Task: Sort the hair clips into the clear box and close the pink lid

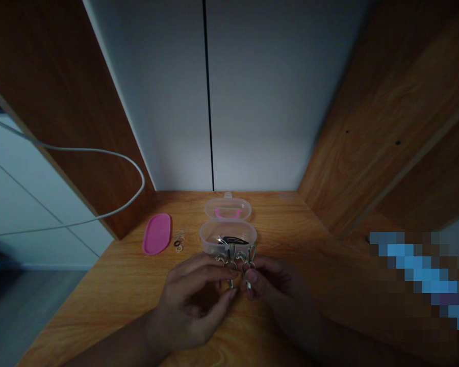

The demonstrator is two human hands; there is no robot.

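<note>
Both hands meet low over the wooden desk (110, 290), just in front of a small clear plastic box (228, 236). My left hand (193, 306) pinches a silvery metal hair clip (227, 260) between thumb and fingers. My right hand (271, 285) pinches a second silvery clip (248, 259) right beside it, the two clips touching or nearly so. The box stands open with its clear lid (227, 208) hinged back; dark hair clips (235, 239) lie inside it, and a pink handle shows on the lid.
A pink oval lid (157, 233) lies flat to the left of the box, with a few tiny rings or elastics (178, 243) beside it. Wooden panels wall the desk on both sides, a white wall at the back. A grey cable (99, 151) loops at left.
</note>
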